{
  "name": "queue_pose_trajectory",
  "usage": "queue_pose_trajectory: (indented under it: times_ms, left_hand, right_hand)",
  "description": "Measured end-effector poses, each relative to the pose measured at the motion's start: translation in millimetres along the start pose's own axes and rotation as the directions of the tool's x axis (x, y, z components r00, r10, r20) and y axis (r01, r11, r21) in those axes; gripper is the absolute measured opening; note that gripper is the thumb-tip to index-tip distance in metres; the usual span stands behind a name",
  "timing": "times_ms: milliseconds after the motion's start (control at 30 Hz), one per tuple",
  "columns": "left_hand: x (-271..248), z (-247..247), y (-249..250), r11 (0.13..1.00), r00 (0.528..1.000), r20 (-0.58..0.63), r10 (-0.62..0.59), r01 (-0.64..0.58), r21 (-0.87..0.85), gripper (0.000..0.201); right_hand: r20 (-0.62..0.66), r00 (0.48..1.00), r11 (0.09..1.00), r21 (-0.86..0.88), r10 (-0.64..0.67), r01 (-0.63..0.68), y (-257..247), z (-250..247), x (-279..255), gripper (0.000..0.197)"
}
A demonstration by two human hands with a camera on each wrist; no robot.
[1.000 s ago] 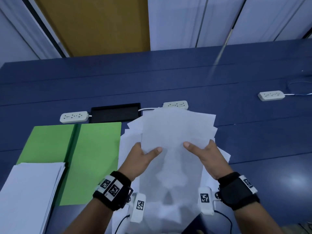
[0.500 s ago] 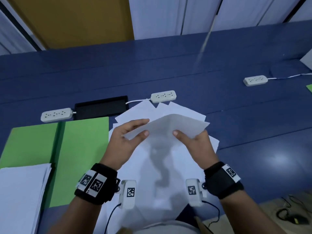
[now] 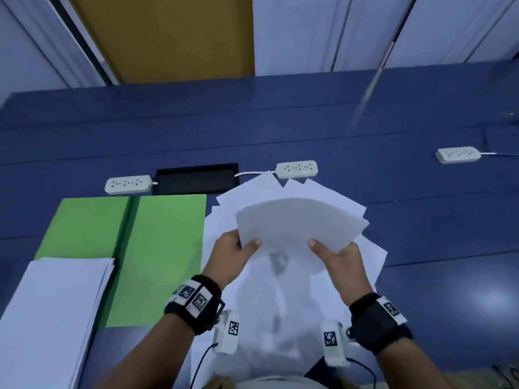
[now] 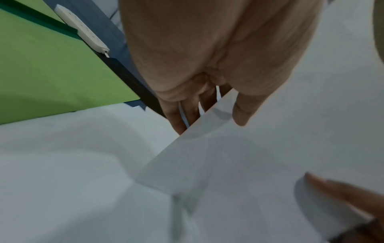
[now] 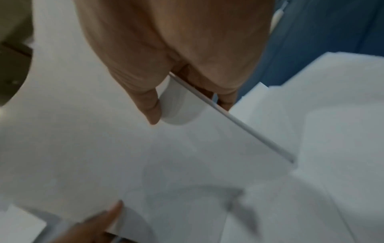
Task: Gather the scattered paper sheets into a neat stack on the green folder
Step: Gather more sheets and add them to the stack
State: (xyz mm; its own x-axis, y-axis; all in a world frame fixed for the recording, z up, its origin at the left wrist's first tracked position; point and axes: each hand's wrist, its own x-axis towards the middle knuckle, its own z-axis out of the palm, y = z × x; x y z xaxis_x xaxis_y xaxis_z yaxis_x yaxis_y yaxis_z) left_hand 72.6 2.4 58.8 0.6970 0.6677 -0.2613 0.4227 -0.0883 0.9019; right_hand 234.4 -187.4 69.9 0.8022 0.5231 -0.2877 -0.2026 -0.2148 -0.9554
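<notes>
Both hands hold a thin bundle of white sheets [image 3: 300,220] [image 4: 259,164] [image 5: 207,148] in the air above the table. My left hand [image 3: 236,248] [image 4: 209,105] pinches its near left corner, thumb on top, fingers beneath. My right hand [image 3: 334,252] [image 5: 187,102] pinches the near right side the same way. More scattered sheets [image 3: 252,192] lie fanned out on the table under the bundle. The open green folder [image 3: 157,248] [image 4: 51,65] lies to the left. A neat paper stack [image 3: 50,313] covers its near left part.
The table [image 3: 280,130] is dark blue. Three white power strips lie at the back: one [image 3: 127,184] behind the folder, one [image 3: 296,169] behind the sheets, one [image 3: 457,154] far right. A black recessed tray [image 3: 196,178] sits between the first two.
The bundle went from upright to tipped flat half a second ago, then rose again. Both hands kept their grip throughout; the head view shifted.
</notes>
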Motion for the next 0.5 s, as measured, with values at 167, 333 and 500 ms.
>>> queue_pose_trajectory:
  times_ms: [167, 333, 500]
  left_hand:
    - [-21, 13, -10, 0.995, 0.998, -0.024, 0.052, -0.054, -0.078, 0.011]
    - [-16, 15, -10, 0.997, 0.997, -0.038, 0.066, -0.066, -0.024, 0.016]
    - [-12, 28, -41, 0.994, 0.995, 0.034, -0.089, 0.087, 0.063, 0.029]
  right_hand:
    - [0.005, 0.999, 0.996, 0.084, -0.033, 0.033, -2, -2, -11, 0.020]
    - [0.004, 0.999, 0.997, 0.050, -0.053, 0.053, 5, -13, -5, 0.017]
    - [0.000, 0.991, 0.991, 0.018, 0.136, -0.136, 48, -12, 2, 0.018]
